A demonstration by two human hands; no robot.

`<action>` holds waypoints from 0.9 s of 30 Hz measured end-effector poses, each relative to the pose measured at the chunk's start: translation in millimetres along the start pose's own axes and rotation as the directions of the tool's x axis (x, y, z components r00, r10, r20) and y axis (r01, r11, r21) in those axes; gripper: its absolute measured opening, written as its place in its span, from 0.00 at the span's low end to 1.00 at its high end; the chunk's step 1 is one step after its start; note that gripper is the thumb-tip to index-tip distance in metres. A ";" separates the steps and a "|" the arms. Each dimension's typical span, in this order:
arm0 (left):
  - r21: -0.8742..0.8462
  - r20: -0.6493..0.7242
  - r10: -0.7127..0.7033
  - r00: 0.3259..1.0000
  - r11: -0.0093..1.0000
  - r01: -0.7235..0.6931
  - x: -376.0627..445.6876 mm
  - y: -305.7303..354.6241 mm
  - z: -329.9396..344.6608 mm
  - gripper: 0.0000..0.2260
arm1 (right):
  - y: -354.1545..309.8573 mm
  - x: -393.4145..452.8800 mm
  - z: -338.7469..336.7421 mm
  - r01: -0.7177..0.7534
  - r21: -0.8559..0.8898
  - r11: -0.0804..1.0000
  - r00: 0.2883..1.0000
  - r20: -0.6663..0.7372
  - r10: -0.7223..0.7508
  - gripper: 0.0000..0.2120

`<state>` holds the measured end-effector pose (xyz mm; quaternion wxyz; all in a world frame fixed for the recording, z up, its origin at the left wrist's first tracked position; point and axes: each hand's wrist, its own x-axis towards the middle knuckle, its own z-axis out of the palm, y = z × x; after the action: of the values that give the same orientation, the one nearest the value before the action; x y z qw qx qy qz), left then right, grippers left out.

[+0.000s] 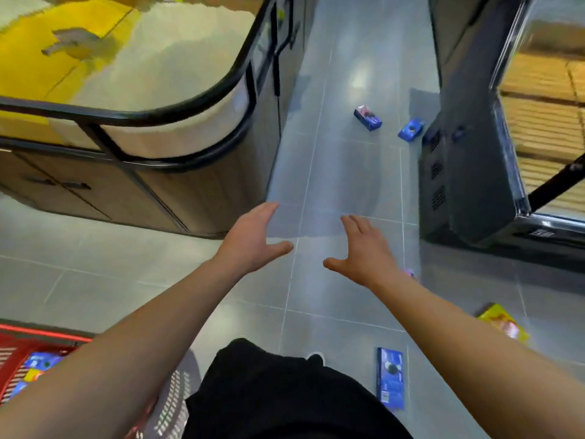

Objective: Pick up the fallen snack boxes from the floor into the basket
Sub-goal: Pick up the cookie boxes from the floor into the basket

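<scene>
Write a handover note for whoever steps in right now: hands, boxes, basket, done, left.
Left hand and right hand: both open, empty, held out over the floor.
Red basket at lower left already holds a few boxes.
On the floor: blue box near the right foot, yellow pack by the right forearm, two blue boxes further down the aisle. Something small shows behind the right wrist; cannot tell what.
Left: at least four pickups.

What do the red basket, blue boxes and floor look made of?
Red basket: likely moulded plastic, from its slotted lattice walls and uniform colour.
Blue boxes: probably printed cardboard, with sharp folded edges and a slightly glossy print.
Floor: grey tile, seemingly ceramic or stone, semi-gloss; visible grout lines and reflected light patches.
</scene>
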<state>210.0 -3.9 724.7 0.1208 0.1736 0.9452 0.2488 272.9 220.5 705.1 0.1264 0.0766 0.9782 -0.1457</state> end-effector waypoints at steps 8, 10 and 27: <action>0.008 0.122 0.085 0.989 0.996 -0.087 133.2 70.4 27.8 0.39 | 101.0 72.7 -39.7 -0.153 0.091 0.984 0.988 -0.004 0.154 0.48; -0.004 0.139 0.095 0.986 0.995 -0.095 175.1 77.9 32.8 0.39 | 118.8 105.6 -52.6 -0.158 0.092 0.983 0.987 -0.018 0.161 0.48; -0.026 0.344 0.152 0.927 0.988 -0.152 553.3 163.4 61.1 0.39 | 263.7 386.9 -165.6 -0.342 0.082 0.936 0.939 0.061 0.338 0.48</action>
<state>-230.8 370.4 678.1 0.2649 0.2872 0.8932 0.2224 -85.2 564.1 684.0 0.1685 0.2469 0.9394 -0.1677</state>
